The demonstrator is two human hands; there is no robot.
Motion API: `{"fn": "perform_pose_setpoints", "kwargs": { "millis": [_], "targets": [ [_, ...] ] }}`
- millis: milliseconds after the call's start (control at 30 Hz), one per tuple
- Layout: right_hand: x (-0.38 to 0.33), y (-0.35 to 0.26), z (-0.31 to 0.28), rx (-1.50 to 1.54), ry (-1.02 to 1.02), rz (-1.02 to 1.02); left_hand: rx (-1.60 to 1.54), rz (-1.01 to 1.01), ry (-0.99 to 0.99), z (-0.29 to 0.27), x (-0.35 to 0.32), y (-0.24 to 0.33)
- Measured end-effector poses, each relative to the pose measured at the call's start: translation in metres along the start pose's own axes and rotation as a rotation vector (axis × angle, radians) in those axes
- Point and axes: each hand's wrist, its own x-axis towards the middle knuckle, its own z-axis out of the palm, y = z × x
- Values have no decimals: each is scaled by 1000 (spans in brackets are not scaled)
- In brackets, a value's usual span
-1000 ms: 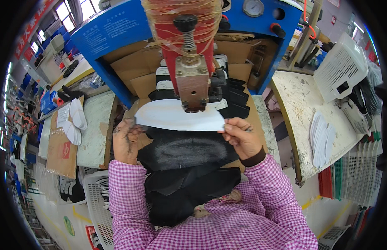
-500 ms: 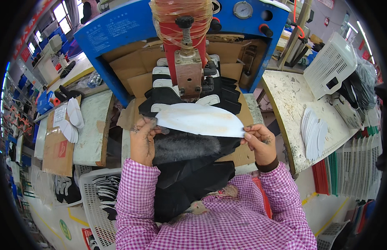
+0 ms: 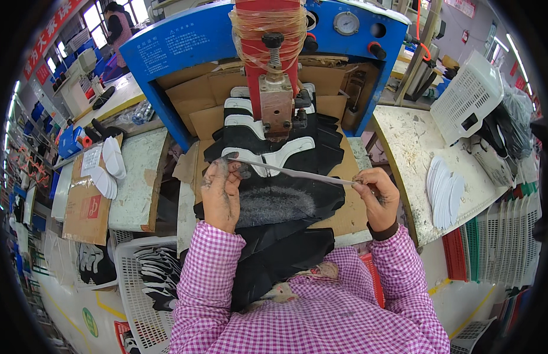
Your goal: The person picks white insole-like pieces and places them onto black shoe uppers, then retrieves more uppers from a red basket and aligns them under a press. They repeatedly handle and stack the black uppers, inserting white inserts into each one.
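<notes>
Between my two hands stretches a thin white curved sheet piece (image 3: 292, 172), seen nearly edge-on. My left hand (image 3: 222, 192) pinches its left end, and my right hand (image 3: 375, 192) pinches the right end between thumb and fingers. Smudges darken the fingers of both hands. Below the sheet lies a black fabric piece (image 3: 274, 203) with a greyish, rubbed-looking oval patch. More black pieces with white curved panels (image 3: 286, 152) overlap beyond it, under the metal head (image 3: 276, 106) of the red-armed press. Another black piece (image 3: 280, 259) hangs toward my lap.
A blue machine frame (image 3: 173, 53) arches behind the work. On the right table (image 3: 398, 135) are a stack of white pieces (image 3: 444, 192) and a white basket (image 3: 469, 97). White pieces (image 3: 113, 159) lie on cardboard at left, above a basket (image 3: 132, 271) of black-and-white pieces. Another person (image 3: 117, 32) stands far left.
The white sheet has turned from showing its broad face to nearly edge-on, uncovering the white panels and more of the rubbed patch. My left hand has shifted slightly right. Both hands keep their grip.
</notes>
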Motion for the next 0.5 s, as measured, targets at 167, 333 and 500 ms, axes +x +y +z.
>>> {"fn": "perform_pose_setpoints", "kwargs": {
  "millis": [167, 333, 500],
  "targets": [
    [-5, 3, -3, 197, 11, 448, 471, 257, 0, 3, -16, -2],
    [-12, 12, 19, 333, -37, 400, 478, 380, 81, 9, -32, 7],
    [-16, 10, 39, 218, -86, 402, 924, 551, 53, 22, -51, 20]
  ]
}}
